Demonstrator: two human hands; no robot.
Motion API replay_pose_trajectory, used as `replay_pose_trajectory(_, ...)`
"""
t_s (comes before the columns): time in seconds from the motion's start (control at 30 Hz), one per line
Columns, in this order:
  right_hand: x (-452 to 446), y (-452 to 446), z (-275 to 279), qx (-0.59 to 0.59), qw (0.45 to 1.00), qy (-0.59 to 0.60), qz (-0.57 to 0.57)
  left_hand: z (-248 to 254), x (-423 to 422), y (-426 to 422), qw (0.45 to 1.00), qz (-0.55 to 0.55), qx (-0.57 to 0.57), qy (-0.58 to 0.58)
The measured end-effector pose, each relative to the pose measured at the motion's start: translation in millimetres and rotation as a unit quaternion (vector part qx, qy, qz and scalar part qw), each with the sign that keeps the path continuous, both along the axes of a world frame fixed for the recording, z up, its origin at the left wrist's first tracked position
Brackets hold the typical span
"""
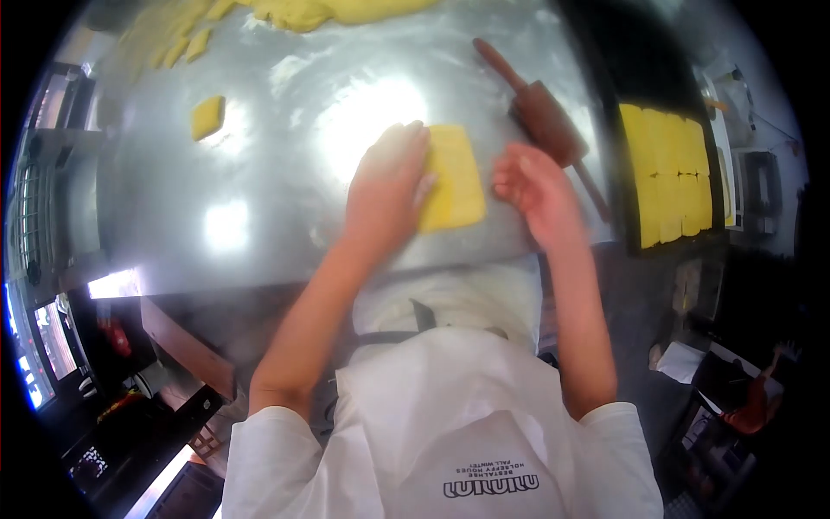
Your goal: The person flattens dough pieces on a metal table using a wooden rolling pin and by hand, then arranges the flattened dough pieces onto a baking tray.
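A flat yellow sheet of dough (456, 177), roughly rectangular with rounded corners, is on the shiny metal worktop in front of me. My left hand (386, 186) grips its left edge, the thumb over the border and the fingers close together. What the fingers do underneath is hidden. To the right of the sheet, my right hand (536, 186) is apart from it, slightly blurred. Its fingers are loosely curled with gaps between them, and nothing shows in them. A brown wooden rolling pin (550, 124) lies diagonally just beyond the right hand.
A small dough piece (207, 118) sits at the left of the metal worktop (285, 233). More yellow dough (346, 10) and scraps are along the far edge. On the right, a dark tray (631, 195) bears several flat dough pieces (673, 173). Flour streaks mark the metal.
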State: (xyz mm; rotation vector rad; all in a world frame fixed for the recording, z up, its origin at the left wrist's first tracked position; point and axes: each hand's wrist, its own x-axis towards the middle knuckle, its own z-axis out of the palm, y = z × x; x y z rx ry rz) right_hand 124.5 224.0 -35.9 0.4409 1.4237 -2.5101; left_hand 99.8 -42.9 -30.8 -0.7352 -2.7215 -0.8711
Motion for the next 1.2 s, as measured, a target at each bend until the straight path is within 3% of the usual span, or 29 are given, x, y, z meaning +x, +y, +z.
replay_pose_trajectory(0.17, 18.0, 14.3, -16.0, -0.1, 0.994, 0.035, -0.034, 4.8, 9.5, 2.7, 0.998, -0.016, -0.067, -0.01)
replay_pose_trajectory(0.27, 15.2, 13.4, -13.8, -0.114, 0.992, 0.04, -0.038, -1.1, 4.0, -0.8, 0.991, 0.032, 0.101, -0.078)
replay_pose_trajectory(0.37, 16.7, 7.2, -10.9, -0.105, 0.993, 0.039, -0.041, 2.2, -19.3, -7.6, 0.989, 0.08, 0.122, 0.024)
replay_pose_trajectory(0.57, 17.8, 5.5, -18.8, -0.091, 0.993, 0.076, -0.024, 7.1, -49.1, 14.3, 0.991, 0.045, -0.113, -0.06)
replay_pose_trajectory(0.67, 21.4, 3.5, -24.1, -0.076, 0.993, 0.089, -0.021, -17.7, -68.6, 9.4, 0.991, 0.035, -0.108, -0.064)
replay_pose_trajectory(0.7, 23.7, 1.5, -19.1, -0.067, 0.994, 0.083, -0.031, -21.8, -74.8, 5.7, 0.99, 0.024, -0.034, -0.138)
replay_pose_trajectory(0.77, 27.1, -1.3, -12.6, -0.055, 0.995, 0.073, -0.036, -15.0, -87.8, 2.3, 0.97, -0.009, -0.086, -0.228)
replay_pose_trajectory(0.97, 42.9, -3.6, 4.8, 0.025, 0.999, -0.031, 0.034, 39.0, -37.8, 15.7, 0.974, 0.022, 0.035, -0.224)
replay_pose_trajectory(1.1, 56.0, -15.8, 45.2, -0.058, 0.992, -0.111, 0.02, 90.0, 0.8, 35.4, 0.977, 0.051, 0.062, -0.197)
replay_pose_trajectory(1.2, 58.7, -18.1, 70.4, -0.192, 0.973, -0.127, 0.031, 105.8, 24.9, 55.8, 0.993, -0.055, 0.082, -0.067)
